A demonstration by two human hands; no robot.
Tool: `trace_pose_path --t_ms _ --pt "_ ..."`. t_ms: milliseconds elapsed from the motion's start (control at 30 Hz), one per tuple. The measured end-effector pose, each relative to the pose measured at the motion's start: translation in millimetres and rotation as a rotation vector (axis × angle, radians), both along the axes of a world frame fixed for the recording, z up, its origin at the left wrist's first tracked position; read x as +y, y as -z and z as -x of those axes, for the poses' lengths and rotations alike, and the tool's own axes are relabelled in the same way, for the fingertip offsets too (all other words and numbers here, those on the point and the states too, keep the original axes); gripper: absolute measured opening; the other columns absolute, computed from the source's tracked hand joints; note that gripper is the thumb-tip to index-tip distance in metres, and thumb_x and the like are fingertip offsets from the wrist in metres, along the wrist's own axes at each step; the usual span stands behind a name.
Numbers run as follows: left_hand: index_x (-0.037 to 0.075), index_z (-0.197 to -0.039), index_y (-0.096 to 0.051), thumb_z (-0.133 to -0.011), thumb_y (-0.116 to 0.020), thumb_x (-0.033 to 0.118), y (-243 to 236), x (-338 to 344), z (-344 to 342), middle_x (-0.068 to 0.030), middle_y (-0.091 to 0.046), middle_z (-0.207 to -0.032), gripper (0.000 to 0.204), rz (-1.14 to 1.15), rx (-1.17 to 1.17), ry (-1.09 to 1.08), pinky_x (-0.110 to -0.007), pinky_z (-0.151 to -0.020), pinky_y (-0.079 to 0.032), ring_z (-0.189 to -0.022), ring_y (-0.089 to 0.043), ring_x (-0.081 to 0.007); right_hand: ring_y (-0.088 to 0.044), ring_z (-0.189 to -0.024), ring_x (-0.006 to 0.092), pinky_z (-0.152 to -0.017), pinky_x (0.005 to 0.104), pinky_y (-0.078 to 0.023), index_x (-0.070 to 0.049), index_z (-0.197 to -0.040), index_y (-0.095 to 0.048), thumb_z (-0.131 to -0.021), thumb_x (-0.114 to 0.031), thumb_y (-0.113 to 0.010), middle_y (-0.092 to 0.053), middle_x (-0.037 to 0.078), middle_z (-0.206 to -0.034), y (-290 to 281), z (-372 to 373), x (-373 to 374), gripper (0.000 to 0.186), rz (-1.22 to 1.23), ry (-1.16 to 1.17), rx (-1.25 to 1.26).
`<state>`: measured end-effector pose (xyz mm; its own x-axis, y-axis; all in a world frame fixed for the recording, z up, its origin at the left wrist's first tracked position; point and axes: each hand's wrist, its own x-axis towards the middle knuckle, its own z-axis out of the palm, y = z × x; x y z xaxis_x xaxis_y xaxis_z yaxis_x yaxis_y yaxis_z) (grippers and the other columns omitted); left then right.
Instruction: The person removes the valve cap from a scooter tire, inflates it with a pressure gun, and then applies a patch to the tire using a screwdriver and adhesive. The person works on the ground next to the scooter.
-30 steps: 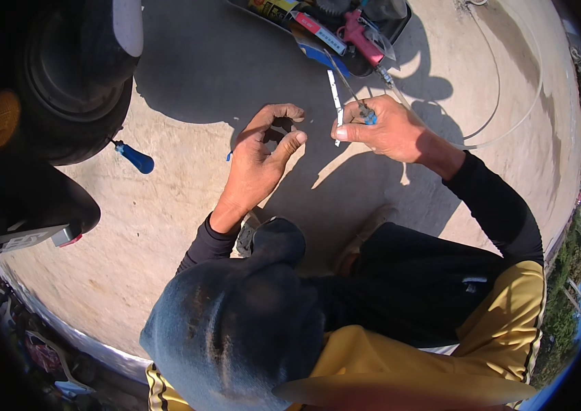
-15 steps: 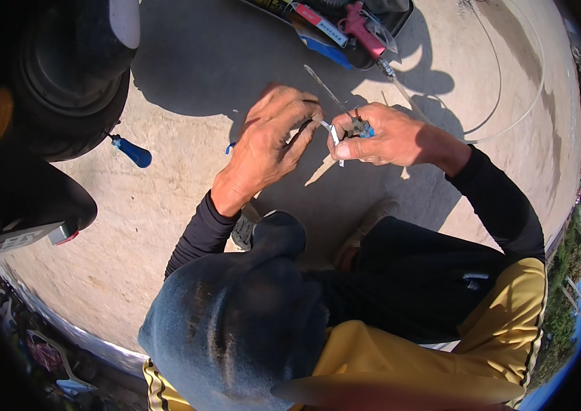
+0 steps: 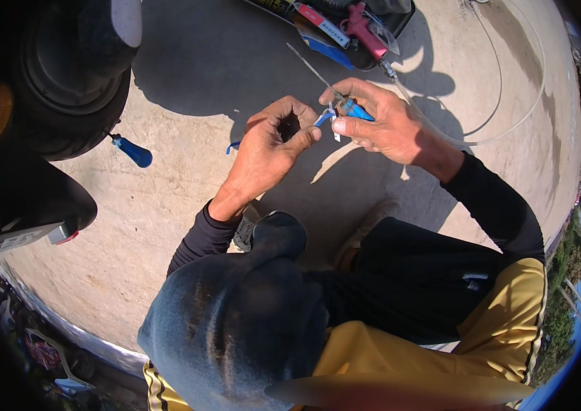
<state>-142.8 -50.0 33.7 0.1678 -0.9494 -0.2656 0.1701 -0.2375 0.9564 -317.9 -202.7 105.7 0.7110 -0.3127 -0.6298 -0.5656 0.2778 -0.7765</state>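
My left hand (image 3: 263, 147) pinches one end of a short blue strip (image 3: 323, 118) between thumb and finger. The strip's other end meets a narrow white strip (image 3: 336, 134) at my right fingertips. My right hand (image 3: 394, 125) is closed on a blue-handled spike tool (image 3: 357, 110), whose long thin metal shaft points up and left, away from me. The white strip hangs at my right thumb and forefinger. Both hands are close together over the ground, in front of my knees. How the two strips join is too small to tell.
A second blue-handled tool (image 3: 133, 152) sticks out beside the black tyre (image 3: 85, 133) at left. A dark tray (image 3: 400, 27) at the top holds a pink air gun (image 3: 365, 33) and a red-and-white box (image 3: 321, 24). A clear hose (image 3: 441, 133) curves right. A small blue scrap (image 3: 233, 147) lies on the concrete.
The blue strip now shows between my hands. My right hand has turned, so more of the tool's blue handle shows and its shaft has swung up and left.
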Motion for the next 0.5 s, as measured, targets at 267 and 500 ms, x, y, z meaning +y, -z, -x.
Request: trace_pose_path --t_ms 267,500 --pt "0.005 -0.092 -0.066 -0.096 -0.079 0.005 7 5 1 0.0031 -0.062 -0.085 0.014 -0.072 0.101 0.012 -0.024 -0.07 -0.045 -0.076 -0.054 -0.0054 -0.039 -0.06 0.0022 -0.052 0.0225 -0.032 -0.008 -0.119 -0.06 -0.107 -0.024 -0.068 -0.049 -0.005 -0.076 11 1 4 0.022 0.138 -0.027 0.005" --pt "0.003 -0.091 -0.066 -0.093 -0.078 0.001 -1 4 2 0.002 -0.06 -0.083 0.012 -0.067 -0.053 -0.009 -0.026 -0.067 -0.043 -0.074 -0.051 -0.0067 -0.041 -0.062 0.0027 -0.052 0.0216 -0.032 -0.006 -0.123 -0.068 -0.104 -0.02 -0.066 -0.047 -0.006 -0.074 16 8 0 0.024 -0.126 0.146 -0.043"
